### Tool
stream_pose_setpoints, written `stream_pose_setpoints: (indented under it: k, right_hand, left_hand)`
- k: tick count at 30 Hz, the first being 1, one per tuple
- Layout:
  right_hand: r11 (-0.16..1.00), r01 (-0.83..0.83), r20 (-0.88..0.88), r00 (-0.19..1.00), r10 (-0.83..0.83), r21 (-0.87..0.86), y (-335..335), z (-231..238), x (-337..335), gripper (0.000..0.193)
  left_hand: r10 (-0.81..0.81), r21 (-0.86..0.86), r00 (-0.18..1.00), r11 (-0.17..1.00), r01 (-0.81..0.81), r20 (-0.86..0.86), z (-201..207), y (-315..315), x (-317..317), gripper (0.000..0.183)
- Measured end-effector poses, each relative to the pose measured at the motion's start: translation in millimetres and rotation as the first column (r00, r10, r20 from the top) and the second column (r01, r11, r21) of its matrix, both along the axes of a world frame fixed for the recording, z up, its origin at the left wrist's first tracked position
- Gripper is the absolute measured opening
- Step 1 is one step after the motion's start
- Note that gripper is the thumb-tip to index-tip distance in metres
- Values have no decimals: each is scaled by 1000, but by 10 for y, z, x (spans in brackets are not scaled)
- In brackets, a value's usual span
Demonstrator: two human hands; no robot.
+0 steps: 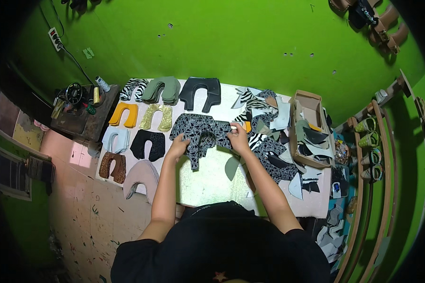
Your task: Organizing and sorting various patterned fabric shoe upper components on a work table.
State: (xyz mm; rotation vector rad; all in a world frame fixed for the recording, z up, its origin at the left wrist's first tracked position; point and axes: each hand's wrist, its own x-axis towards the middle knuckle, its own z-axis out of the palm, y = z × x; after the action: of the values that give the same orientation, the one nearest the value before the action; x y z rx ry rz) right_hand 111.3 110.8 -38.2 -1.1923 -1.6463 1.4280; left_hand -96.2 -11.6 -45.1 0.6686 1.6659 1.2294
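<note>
Black-and-grey geometric-patterned U-shaped shoe upper pieces are spread between my hands over the table. My left hand is closed on their left side, thumb on top. At the right end my right hand pinches the same patterned material, with a small pale spot by its fingertips that I cannot make out. Beneath lies a shiny light-green sheet. Left of my hands are piles of U-shaped pieces: black textured, gold, yellow, leopard and pale pink. Dark plain ones lie behind.
Offcuts cover the table's right side, beside a cardboard box of scraps. A sewing machine on a dark stand is at the left. Sandals hang on a wooden rack at the right. A green wall rises behind.
</note>
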Motion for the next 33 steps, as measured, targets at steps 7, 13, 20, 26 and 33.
stream_pose_setpoints:
  k: [7, 13, 20, 26, 33]
  right_hand:
    - [988, 79, 158, 982, -100, 134, 141, -15, -572, 34]
    - [961, 36, 200, 975, -93, 274, 210, -350, -792, 20]
    - [908, -129, 346, 938, -19, 399, 140, -332, -839, 21]
    - [899, -194, 439, 899, 3, 392, 108, -315, -885, 19]
    - [845, -302, 564, 826, 1, 441, 24, -154, -660, 29]
  left_hand:
    - [189, 1, 898, 979, -205, -398, -204, 218, -501, 26]
    - [311, 70, 756, 940, -333, -577, -277, 359, -482, 27]
    - [174, -36, 693, 960, -277, -700, -194, 324, -380, 39]
    - [127, -51, 608, 962, -267, -783, -174, 290, -335, 37]
    - [-46, -106, 279, 973, -204, -959, 8, 330, 155, 32]
